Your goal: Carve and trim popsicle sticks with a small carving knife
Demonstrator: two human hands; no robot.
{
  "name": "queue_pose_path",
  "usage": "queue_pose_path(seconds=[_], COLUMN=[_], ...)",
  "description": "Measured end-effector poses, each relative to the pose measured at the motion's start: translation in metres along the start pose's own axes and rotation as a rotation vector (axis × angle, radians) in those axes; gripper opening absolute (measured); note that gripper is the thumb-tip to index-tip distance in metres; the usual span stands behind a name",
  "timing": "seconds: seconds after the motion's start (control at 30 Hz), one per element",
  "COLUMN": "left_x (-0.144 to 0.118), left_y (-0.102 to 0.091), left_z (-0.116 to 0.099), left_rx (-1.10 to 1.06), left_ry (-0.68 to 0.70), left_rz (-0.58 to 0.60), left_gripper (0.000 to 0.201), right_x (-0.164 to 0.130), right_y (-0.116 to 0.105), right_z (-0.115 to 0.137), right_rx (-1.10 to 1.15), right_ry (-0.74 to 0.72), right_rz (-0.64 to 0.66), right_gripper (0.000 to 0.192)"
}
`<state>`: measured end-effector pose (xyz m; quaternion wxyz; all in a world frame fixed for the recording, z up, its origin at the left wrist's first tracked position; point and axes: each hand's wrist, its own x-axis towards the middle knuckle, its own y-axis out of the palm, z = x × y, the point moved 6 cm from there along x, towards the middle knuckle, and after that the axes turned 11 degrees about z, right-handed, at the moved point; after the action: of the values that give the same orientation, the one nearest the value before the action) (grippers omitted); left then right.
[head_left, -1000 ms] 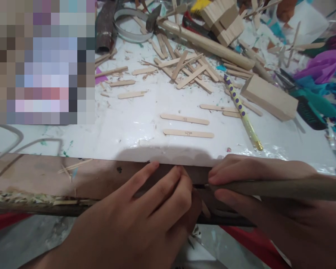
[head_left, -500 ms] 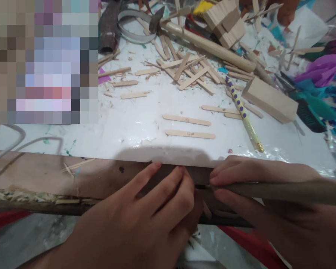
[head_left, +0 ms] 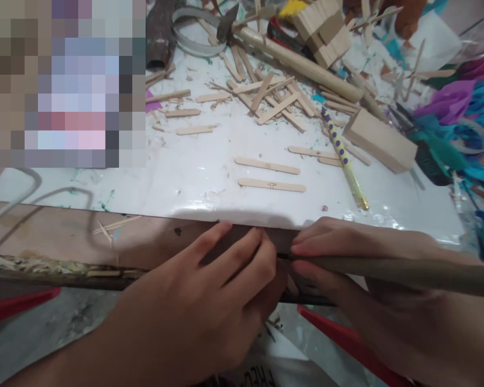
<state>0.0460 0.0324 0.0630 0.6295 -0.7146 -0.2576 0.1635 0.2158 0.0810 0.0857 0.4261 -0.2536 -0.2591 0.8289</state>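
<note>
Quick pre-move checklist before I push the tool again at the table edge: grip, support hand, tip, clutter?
1. Right hand gripping the tool handle: ok.
2. Left hand braced on the table edge beside the tip: ok.
3. Left fingertips out of the tip's path: not ok, they sit right against it.
4. Tool tip and workpiece: cannot tell, hidden between the hands.
5. Marked sticks and pencil away from the hands: ok.

A glossy white sheet covered the surface, catching soft light from above. Its near edge was bare brown wood, chipped and splintered. Below lay a grey, stained floor and something red.
</note>
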Motion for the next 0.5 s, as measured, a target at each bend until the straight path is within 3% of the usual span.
queue_pose_path(seconds=[0.1,0.33,0.5], left_x=[0.000,-0.001,0.000], left_y=[0.000,-0.004,-0.005], left_z=[-0.001,-0.001,0.001], left_rx=[0.015,0.031,-0.036], left_ry=[0.004,0.003,-0.032], left_rz=[-0.011,-0.040,-0.014], left_gripper=[0.033,0.032,0.034], right_x=[0.000,0.000,-0.002], right_y=[0.001,-0.009,-0.017], right_z=[0.006,0.021,0.031], right_rx=[-0.061,0.050,0.356], right_ry=[-0.029,-0.066,-0.159], right_rz=[0.056,0.097,-0.081], right_gripper=[0.007,0.004,0.038])
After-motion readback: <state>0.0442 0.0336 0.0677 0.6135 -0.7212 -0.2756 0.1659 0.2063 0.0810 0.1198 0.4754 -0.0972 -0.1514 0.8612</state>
